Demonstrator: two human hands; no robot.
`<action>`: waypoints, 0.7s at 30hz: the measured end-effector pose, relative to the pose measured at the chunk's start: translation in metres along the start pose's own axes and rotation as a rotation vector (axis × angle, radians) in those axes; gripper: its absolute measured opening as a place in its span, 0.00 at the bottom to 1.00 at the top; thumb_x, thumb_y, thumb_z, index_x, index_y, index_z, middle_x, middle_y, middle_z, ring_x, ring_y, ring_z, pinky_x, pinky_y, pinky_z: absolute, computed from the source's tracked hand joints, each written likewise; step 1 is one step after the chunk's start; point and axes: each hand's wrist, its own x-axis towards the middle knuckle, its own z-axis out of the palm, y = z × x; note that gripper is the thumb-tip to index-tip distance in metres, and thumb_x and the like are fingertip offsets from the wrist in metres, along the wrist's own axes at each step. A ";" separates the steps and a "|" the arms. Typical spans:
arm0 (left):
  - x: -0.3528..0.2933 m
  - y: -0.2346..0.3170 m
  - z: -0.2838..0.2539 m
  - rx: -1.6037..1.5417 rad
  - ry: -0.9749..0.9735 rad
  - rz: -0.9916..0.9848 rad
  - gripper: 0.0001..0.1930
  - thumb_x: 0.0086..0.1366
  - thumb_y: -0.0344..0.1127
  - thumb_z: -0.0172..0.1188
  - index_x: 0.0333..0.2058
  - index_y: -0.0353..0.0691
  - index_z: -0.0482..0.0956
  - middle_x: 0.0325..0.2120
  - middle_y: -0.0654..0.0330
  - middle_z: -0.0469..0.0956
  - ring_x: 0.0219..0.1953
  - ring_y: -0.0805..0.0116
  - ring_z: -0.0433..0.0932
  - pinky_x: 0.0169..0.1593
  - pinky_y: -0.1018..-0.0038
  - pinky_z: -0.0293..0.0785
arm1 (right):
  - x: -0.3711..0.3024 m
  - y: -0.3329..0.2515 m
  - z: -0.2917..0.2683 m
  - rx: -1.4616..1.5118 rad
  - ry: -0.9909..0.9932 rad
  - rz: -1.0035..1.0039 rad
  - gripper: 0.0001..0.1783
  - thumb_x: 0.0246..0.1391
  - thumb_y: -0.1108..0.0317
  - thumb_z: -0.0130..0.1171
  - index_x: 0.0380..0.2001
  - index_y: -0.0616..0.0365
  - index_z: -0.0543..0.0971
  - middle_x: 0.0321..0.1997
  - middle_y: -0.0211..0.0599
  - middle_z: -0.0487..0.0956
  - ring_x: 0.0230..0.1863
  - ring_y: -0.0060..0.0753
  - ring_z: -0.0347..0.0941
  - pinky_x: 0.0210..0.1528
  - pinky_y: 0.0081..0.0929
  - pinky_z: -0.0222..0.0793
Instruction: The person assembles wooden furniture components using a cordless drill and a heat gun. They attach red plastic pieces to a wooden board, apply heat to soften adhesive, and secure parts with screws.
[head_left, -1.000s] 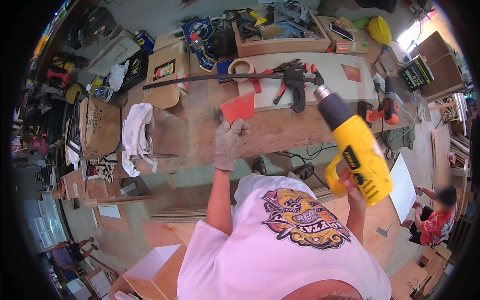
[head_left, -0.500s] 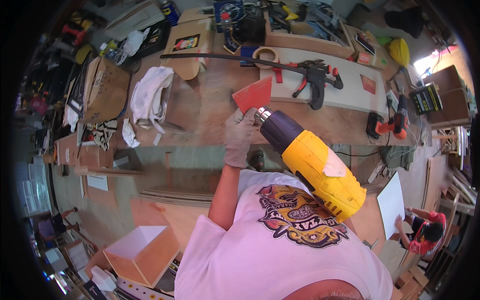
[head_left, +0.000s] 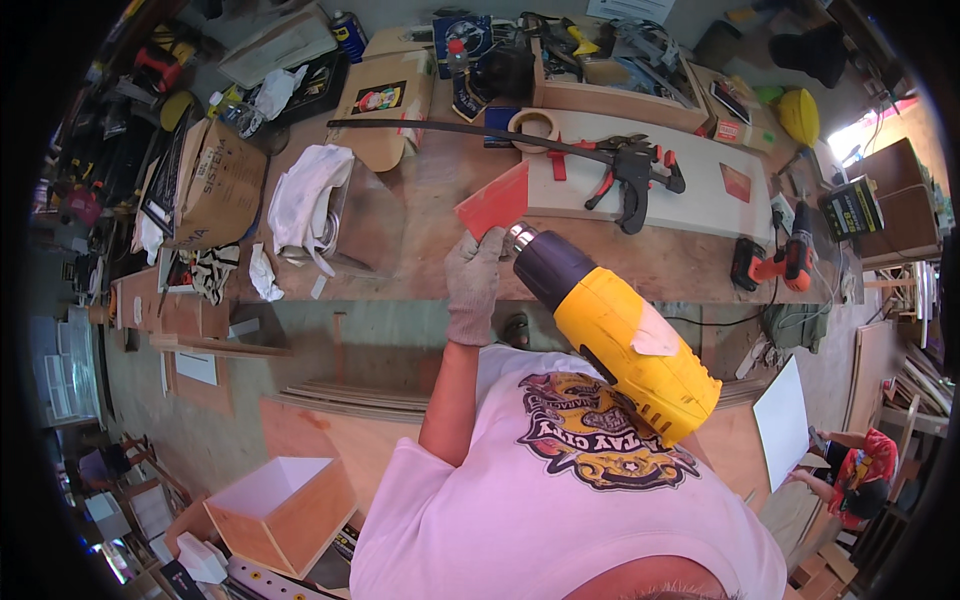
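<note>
My left hand [head_left: 473, 285], in a grey work glove, pinches the lower edge of a flat red piece [head_left: 494, 200] of thin sheet and holds it up over the workbench. Just right of the glove, a yellow and black heat gun [head_left: 620, 340] points its metal nozzle at the red piece's lower corner. The nozzle tip looks very close to the fingers; whether it touches cannot be seen. My right hand is hidden, with the heat gun's body covering the place where its grip would be.
On the workbench [head_left: 420, 235] lie a long bar clamp [head_left: 630, 170], a tape roll [head_left: 533, 130], a white board [head_left: 690, 205], a cordless drill [head_left: 780, 258], a white cloth [head_left: 305, 205] and a cardboard box [head_left: 218, 185]. A co-worker [head_left: 860, 470] handles a white panel at right.
The red piece, my left hand and the heat gun's nozzle have shifted slightly left and down in the picture. The bench has shifted a little too. My left hand keeps its grip.
</note>
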 end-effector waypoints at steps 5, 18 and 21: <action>-0.004 0.002 0.009 -0.036 -0.115 0.045 0.12 0.72 0.31 0.57 0.51 0.37 0.80 0.36 0.70 0.81 0.35 0.83 0.76 0.41 0.81 0.74 | 0.005 0.004 0.008 -0.021 -0.052 -0.034 0.29 0.47 0.66 0.73 0.53 0.55 0.75 0.45 0.34 0.79 0.45 0.32 0.76 0.48 0.31 0.71; -0.002 -0.005 0.017 0.057 -0.012 0.061 0.05 0.70 0.31 0.58 0.38 0.39 0.81 0.33 0.68 0.81 0.34 0.80 0.77 0.38 0.78 0.76 | 0.017 0.028 0.042 -0.044 -0.247 -0.117 0.29 0.49 0.67 0.72 0.56 0.54 0.75 0.49 0.33 0.80 0.48 0.33 0.76 0.52 0.32 0.71; -0.006 0.003 0.018 0.061 -0.031 0.087 0.08 0.71 0.32 0.58 0.44 0.37 0.81 0.35 0.66 0.82 0.35 0.79 0.78 0.41 0.77 0.76 | 0.018 0.029 0.036 -0.097 -0.231 -0.139 0.29 0.49 0.67 0.72 0.56 0.53 0.75 0.50 0.33 0.80 0.49 0.33 0.76 0.53 0.33 0.71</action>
